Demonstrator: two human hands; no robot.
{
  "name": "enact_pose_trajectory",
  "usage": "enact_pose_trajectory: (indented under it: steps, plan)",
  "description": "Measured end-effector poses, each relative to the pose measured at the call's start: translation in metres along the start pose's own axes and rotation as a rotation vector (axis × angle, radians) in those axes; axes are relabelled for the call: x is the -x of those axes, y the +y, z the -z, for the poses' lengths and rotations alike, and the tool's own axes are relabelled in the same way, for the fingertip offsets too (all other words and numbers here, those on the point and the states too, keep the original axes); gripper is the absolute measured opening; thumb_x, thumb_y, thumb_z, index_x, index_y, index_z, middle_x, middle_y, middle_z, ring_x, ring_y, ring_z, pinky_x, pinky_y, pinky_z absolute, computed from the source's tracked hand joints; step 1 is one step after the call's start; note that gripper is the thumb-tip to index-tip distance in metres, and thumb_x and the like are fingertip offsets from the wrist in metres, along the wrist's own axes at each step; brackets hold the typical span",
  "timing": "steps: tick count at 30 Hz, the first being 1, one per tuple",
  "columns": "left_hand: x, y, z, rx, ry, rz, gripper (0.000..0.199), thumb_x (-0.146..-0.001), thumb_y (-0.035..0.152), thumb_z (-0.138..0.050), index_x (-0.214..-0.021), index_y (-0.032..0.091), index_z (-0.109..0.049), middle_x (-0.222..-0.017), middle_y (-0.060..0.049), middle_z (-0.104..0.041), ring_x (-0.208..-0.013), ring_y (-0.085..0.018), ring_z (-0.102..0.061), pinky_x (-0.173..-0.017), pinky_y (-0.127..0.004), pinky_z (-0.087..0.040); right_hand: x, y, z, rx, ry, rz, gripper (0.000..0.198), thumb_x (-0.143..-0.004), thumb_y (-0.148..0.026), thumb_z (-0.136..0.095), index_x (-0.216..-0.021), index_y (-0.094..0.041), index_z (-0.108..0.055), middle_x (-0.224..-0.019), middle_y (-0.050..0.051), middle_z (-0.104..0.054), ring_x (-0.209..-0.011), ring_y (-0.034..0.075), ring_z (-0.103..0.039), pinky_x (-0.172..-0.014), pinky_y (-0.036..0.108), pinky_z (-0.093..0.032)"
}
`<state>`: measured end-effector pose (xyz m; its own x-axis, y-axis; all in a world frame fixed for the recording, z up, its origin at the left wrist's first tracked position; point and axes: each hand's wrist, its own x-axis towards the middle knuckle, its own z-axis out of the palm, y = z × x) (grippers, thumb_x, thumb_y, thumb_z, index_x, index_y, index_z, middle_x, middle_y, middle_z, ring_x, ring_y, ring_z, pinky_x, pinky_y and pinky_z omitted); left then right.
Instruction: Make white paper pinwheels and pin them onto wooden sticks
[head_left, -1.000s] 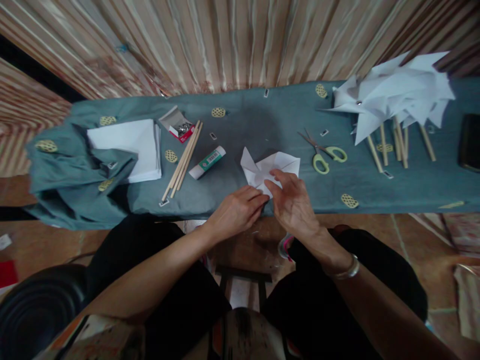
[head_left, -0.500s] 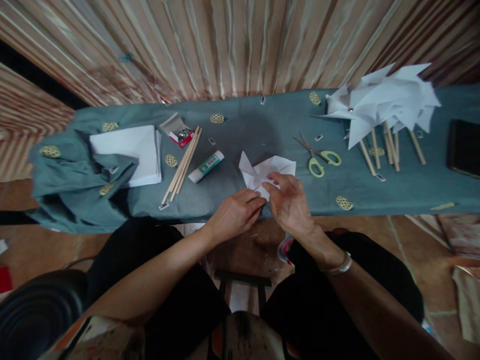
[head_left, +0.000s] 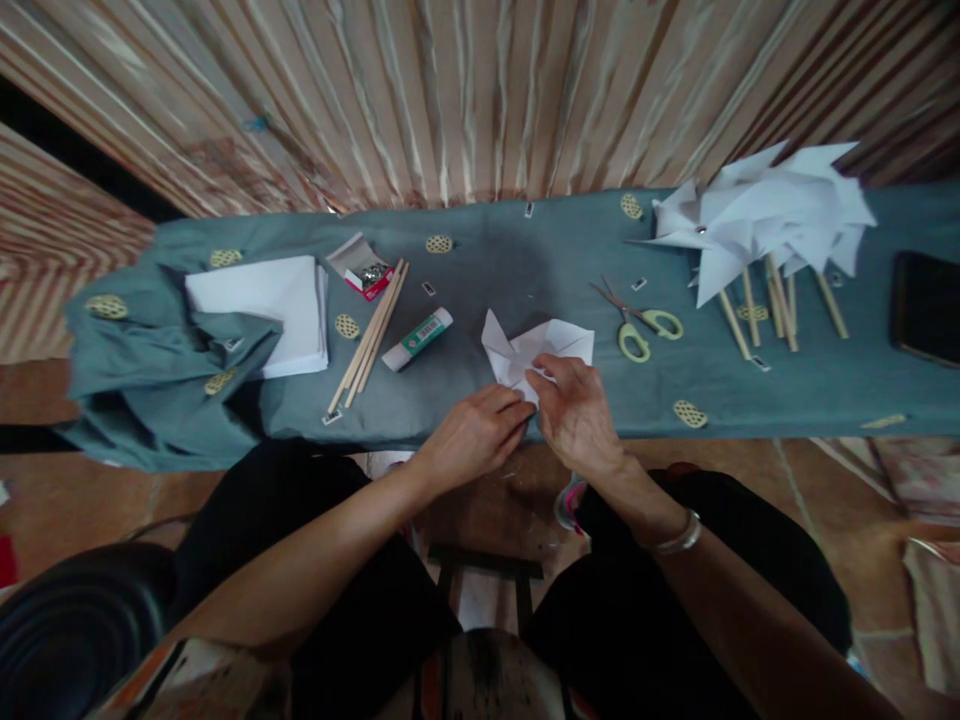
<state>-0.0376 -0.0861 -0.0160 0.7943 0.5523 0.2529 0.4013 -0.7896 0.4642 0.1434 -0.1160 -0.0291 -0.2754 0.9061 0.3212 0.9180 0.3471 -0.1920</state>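
Note:
A white paper pinwheel (head_left: 555,338), its blades partly folded, lies near the front edge of the cloth-covered table. My left hand (head_left: 480,428) is closed on its near left edge. With thumb and fingers pinched, my right hand (head_left: 576,412) grips the paper near the middle. My fingers hide the part of the paper between the two hands. Left of the pinwheel lies a glue stick (head_left: 417,338) with a green label. To the right are scissors (head_left: 637,320) with light green handles, blades apart.
Several wooden sticks (head_left: 370,335) lie beside a small red and white box of metal pins (head_left: 367,270). A stack of white paper (head_left: 262,300) is at the left, partly under bunched cloth. Several pinwheels on sticks (head_left: 780,215) are piled at the right, near a dark phone-like slab (head_left: 926,308).
Both hands stay on the paper pinwheel with barely any movement. The whole view has shifted slightly, so the table sits a little lower.

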Motion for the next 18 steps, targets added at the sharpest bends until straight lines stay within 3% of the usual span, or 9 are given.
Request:
enact_pose_trajectory:
  steps: [5, 12, 18]
  plan:
    - [-0.001, 0.001, 0.000, -0.014, 0.013, 0.000, 0.021, -0.097, 0.018, -0.048, -0.104, 0.012, -0.067, -0.094, -0.009, -0.066, -0.092, -0.021, -0.064, -0.081, -0.032, -0.057, -0.004, -0.002, -0.003, 0.000, -0.003, 0.057, 0.032, -0.093, -0.007, -0.043, -0.112, -0.009, -0.068, -0.118, 0.018, -0.068, -0.103, 0.029, -0.055, -0.086, 0.043, -0.046]
    - [-0.002, 0.003, 0.001, 0.006, 0.003, 0.040, 0.019, -0.094, 0.016, -0.053, -0.109, 0.014, -0.065, -0.103, -0.009, -0.064, -0.095, -0.020, -0.065, -0.082, -0.031, -0.058, -0.007, 0.001, -0.005, -0.068, 0.030, -0.016, 0.030, -0.092, -0.008, -0.044, -0.099, -0.013, -0.073, -0.118, 0.016, -0.069, -0.104, 0.029, -0.056, -0.086, 0.044, -0.048]
    - [-0.003, 0.002, -0.001, 0.002, -0.002, 0.051, 0.022, -0.093, 0.013, -0.055, -0.113, 0.016, -0.065, -0.105, -0.008, -0.065, -0.098, -0.019, -0.067, -0.085, -0.031, -0.059, -0.003, 0.014, 0.002, -0.154, 0.091, -0.085, 0.040, -0.090, -0.007, -0.041, -0.109, -0.021, -0.074, -0.123, 0.011, -0.069, -0.111, 0.027, -0.060, -0.094, 0.046, -0.050]
